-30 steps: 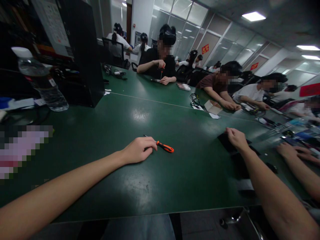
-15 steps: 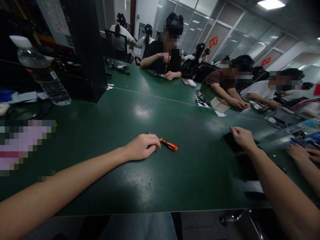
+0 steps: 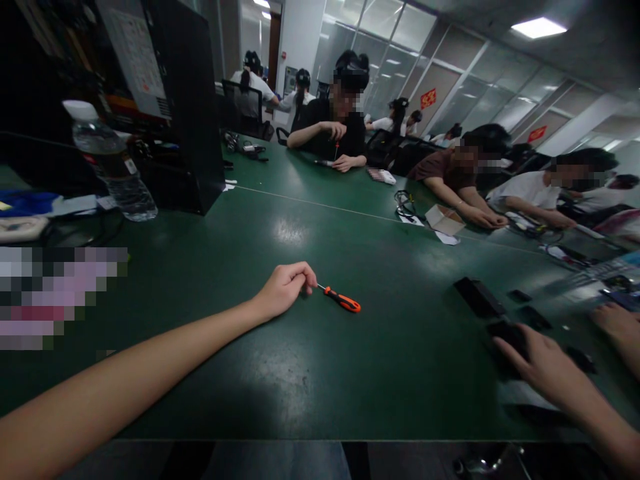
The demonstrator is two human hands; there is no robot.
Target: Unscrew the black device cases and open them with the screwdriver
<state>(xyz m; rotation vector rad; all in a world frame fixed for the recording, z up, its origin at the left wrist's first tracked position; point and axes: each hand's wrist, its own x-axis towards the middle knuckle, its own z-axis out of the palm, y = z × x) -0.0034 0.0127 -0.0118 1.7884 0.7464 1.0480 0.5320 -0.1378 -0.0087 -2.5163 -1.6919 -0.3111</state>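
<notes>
My left hand [image 3: 286, 288] rests on the green table with its fingers curled around the tip end of a screwdriver [image 3: 345, 301]. The screwdriver has an orange and black handle, which lies on the tabletop pointing right; its tip is hidden by the fingers. On the right, my right hand [image 3: 550, 360] is blurred, its thumb and fingers around a small black object [image 3: 507, 335] whose kind I cannot make out. Just beyond it lies a black box-like piece [image 3: 479, 297], with smaller dark pieces [image 3: 535, 317] beside it.
A water bottle [image 3: 117, 163] and a black cabinet [image 3: 193, 113] stand at the left of the green table [image 3: 240, 387]. An open carton [image 3: 444, 220] and cables [image 3: 404, 203] lie across the table. Co-workers sit opposite; a neighbour's hand [image 3: 617, 323] is at the far right.
My right hand has come back towards me from the black box-like piece, now around a black object. The left hand's fingers have curled more; the screwdriver stays put. The view has shifted slightly.
</notes>
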